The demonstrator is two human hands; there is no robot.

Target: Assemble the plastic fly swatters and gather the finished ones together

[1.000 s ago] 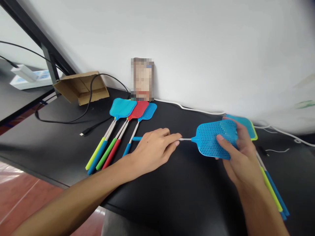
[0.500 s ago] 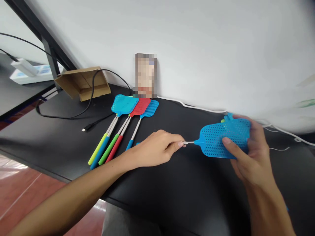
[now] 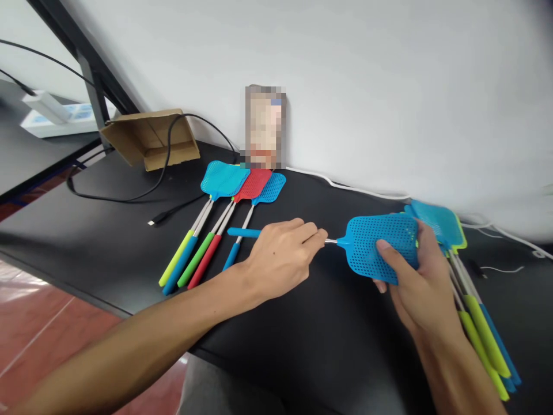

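Between my hands, above the black table, is a blue fly swatter [image 3: 363,245] with a perforated square head and a metal rod. My left hand [image 3: 285,248] is closed around the rod, and the blue handle end sticks out to its left. My right hand [image 3: 419,276] pinches the swatter's head, thumb on top and fingers beneath. Left of my hands, fly swatters lie side by side: a light blue head [image 3: 222,178], a red head [image 3: 254,184] and a blue one [image 3: 274,189]. Behind my right hand lies another group of swatters [image 3: 440,222] with yellow-green and blue handles.
An open cardboard box [image 3: 168,147] lies at the back left, with a black cable [image 3: 99,199] looping past it. A pixelated upright item [image 3: 265,127] leans on the white wall. A white cable [image 3: 358,190] runs along the wall's foot. A power strip [image 3: 69,118] sits far left.
My right hand has shifted left with the swatter's head, uncovering the swatters on the right. My left hand has turned knuckles-up, and the blue handle now shows. The view has shifted slightly.
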